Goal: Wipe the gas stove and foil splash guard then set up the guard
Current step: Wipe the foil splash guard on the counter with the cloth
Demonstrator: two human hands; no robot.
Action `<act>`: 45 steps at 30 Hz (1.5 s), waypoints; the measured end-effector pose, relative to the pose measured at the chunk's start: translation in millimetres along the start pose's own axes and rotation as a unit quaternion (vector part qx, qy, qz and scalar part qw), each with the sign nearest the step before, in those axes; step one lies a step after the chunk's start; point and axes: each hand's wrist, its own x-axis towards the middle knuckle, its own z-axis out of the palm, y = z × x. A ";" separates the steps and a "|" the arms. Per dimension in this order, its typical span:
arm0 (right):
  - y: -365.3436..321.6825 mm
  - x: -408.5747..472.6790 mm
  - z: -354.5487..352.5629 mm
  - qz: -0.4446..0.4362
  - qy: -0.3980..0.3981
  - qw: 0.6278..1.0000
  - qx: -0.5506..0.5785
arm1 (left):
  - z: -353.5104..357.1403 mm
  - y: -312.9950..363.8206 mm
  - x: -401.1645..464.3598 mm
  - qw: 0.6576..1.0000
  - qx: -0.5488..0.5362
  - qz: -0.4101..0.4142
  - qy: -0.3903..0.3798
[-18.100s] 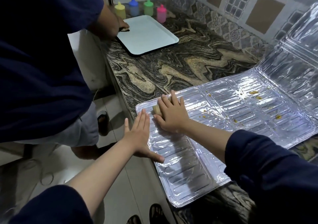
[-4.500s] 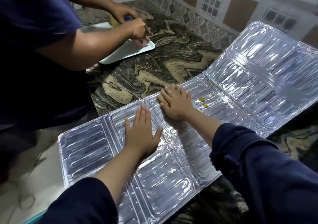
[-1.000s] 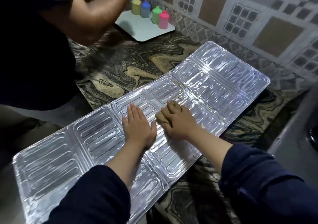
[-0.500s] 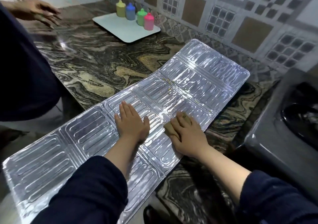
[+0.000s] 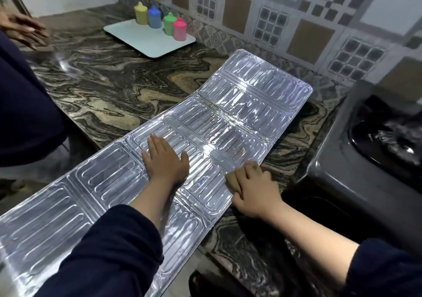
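The silver foil splash guard [image 5: 242, 105] lies unfolded flat across the marble counter, its near-left end hanging over the counter's edge. My left hand [image 5: 163, 159] presses flat on a middle panel, fingers straight. My right hand [image 5: 255, 189] presses a tan sponge [image 5: 231, 181] onto the guard's right edge, fingers laid over it. A few small yellow specks remain along the fold near the far panels. The dark gas stove [image 5: 376, 141] sits at the right, close to my right hand.
A white tray [image 5: 146, 38] at the back carries several coloured bottles: yellow, blue, green and pink. Another person in dark blue stands at the left, one hand [image 5: 25, 30] on the counter [image 5: 102, 84]. A tiled wall backs the counter.
My right hand has slid the sponge toward me and rightward, to the guard's right edge. My left hand stays pressed on the same panel. The view has shifted right, showing more stove.
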 end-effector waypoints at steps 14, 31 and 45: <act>-43.2 59.4 -129.0 -0.056 -0.016 0.994 -0.093 | -0.9 -18.9 -18.1 1.000 0.015 -0.013 -0.016; -117.8 204.5 -63.3 -0.229 0.085 0.970 -0.019 | -8.1 -35.4 -33.2 0.997 0.015 -0.056 -0.054; -132.5 220.4 -62.3 -0.186 0.089 0.976 0.068 | -1.0 -14.2 10.6 1.000 0.003 -0.019 0.006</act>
